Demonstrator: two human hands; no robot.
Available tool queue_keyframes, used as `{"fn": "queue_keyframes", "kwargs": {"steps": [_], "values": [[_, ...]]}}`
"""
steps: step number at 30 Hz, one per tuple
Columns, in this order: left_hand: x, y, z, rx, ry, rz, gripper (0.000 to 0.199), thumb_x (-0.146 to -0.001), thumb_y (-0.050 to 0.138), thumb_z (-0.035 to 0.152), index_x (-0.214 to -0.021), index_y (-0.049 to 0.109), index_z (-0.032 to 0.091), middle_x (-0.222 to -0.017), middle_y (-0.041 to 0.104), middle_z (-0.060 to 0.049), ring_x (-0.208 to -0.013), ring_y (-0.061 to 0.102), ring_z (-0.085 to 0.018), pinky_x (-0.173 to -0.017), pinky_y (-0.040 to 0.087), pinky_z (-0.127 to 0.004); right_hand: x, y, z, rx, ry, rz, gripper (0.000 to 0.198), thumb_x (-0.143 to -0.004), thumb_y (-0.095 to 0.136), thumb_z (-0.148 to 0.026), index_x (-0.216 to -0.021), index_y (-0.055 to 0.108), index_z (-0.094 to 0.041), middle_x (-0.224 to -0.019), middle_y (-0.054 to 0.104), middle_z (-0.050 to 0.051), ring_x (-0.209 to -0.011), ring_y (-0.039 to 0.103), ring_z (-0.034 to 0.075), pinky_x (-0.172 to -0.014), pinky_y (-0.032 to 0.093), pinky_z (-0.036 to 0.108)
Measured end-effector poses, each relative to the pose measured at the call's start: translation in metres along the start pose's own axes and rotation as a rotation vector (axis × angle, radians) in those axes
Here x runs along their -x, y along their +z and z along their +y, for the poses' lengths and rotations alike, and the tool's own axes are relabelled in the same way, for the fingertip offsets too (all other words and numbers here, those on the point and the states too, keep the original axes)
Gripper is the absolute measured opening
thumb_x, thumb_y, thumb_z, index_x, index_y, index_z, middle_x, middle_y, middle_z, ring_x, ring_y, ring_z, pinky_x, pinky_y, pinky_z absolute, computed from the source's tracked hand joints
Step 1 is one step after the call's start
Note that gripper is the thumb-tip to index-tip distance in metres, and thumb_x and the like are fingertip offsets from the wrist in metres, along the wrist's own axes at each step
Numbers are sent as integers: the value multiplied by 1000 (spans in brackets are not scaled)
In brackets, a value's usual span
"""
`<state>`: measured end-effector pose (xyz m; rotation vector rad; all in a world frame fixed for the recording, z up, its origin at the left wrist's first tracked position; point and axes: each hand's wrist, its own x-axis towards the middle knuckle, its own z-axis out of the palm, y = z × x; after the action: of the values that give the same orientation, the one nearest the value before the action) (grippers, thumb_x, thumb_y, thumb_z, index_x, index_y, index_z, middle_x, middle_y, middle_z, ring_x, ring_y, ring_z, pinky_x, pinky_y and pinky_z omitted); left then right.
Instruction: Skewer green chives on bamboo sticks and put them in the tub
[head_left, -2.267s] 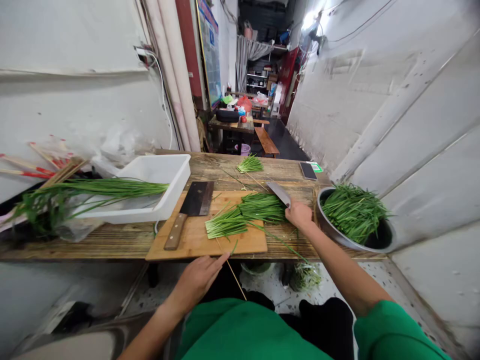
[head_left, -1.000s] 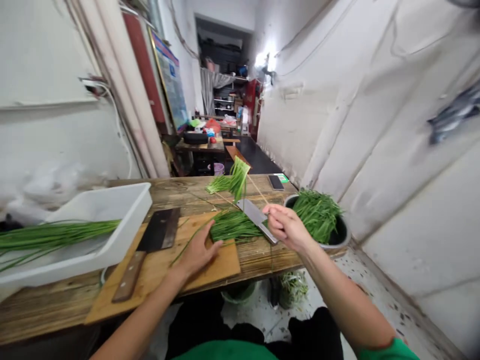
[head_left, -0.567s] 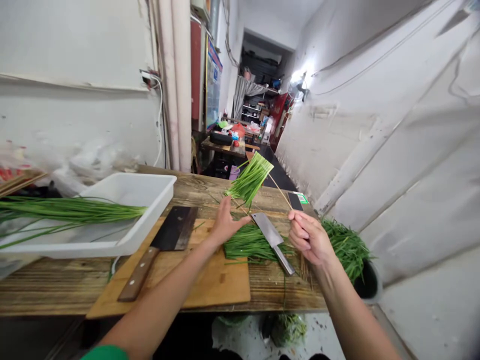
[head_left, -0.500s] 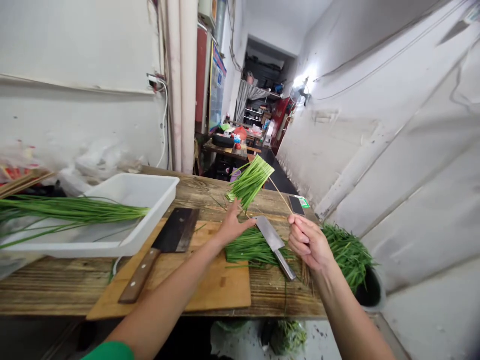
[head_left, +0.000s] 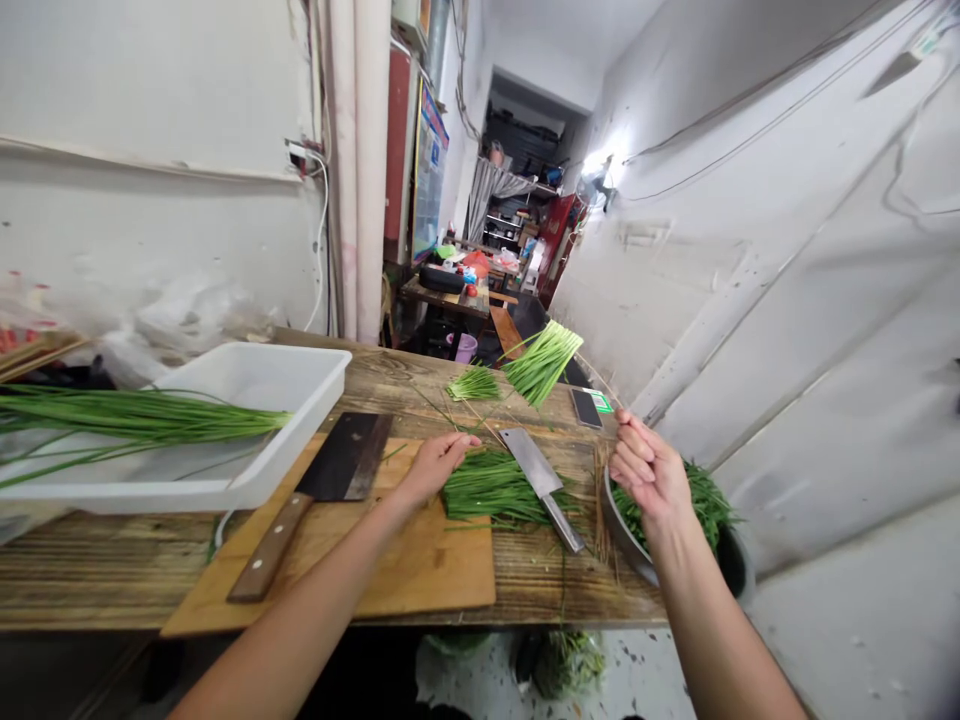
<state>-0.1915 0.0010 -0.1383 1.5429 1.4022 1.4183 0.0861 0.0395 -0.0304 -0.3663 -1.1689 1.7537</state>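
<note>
My right hand (head_left: 646,462) is closed round the end of a thin bamboo skewer (head_left: 600,378). On its far end a flat row of cut chives (head_left: 546,362) is threaded, held above the table. My left hand (head_left: 442,464) hovers over the edge of the cutting board (head_left: 427,565), its fingers pinched together; whether anything is between them is unclear. Right beside it lies a pile of cut chives (head_left: 487,490), with a metal-handled cleaver (head_left: 534,465) resting across it. Another skewered bunch of chives (head_left: 474,383) lies farther back on the table.
A wooden-handled cleaver (head_left: 277,545) rests on the board's left side. To the left stands a white tray (head_left: 247,490) with long chives (head_left: 150,415). Loose skewers (head_left: 602,500) lie near a bucket of greens (head_left: 630,540) at the right. A dark phone-like slab (head_left: 586,408) sits at the far edge.
My right hand has moved right with the skewered chives, revealing the other bunch lying behind. My left hand has drawn back and its spread fingers have come together.
</note>
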Motion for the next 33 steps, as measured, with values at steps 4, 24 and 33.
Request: {"fn": "queue_keyframes", "kwargs": {"steps": [4, 24, 33], "values": [[2, 0, 6, 108, -43, -102, 51, -81, 46, 41, -124, 47, 13, -59, 56, 3, -52, 51, -10, -55, 40, -21, 7, 2, 4, 87, 44, -19, 7, -82, 53, -22, -88, 53, -18, -49, 14, -12, -33, 5, 3, -28, 19, 12], [-31, 52, 56, 144, 225, 152, 29, -75, 56, 33, -95, 64, 13, -93, 66, -8, -93, 57, -21, -89, 40, -35, 54, 20, -15, 134, 52, -44, 11, -80, 56, -29, -81, 48, -22, -46, 11, -13, -30, 3, 2, -27, 11, 13], [-14, 65, 81, 434, 116, 58, 33, -71, 62, 36, -94, 63, 11, -74, 65, -3, -60, 54, -10, -60, 44, -23, 65, 9, -28, 127, 1, -6, 6, -81, 52, -26, -83, 48, -22, -46, 10, -13, -29, 3, 2, -27, 10, 14]]}}
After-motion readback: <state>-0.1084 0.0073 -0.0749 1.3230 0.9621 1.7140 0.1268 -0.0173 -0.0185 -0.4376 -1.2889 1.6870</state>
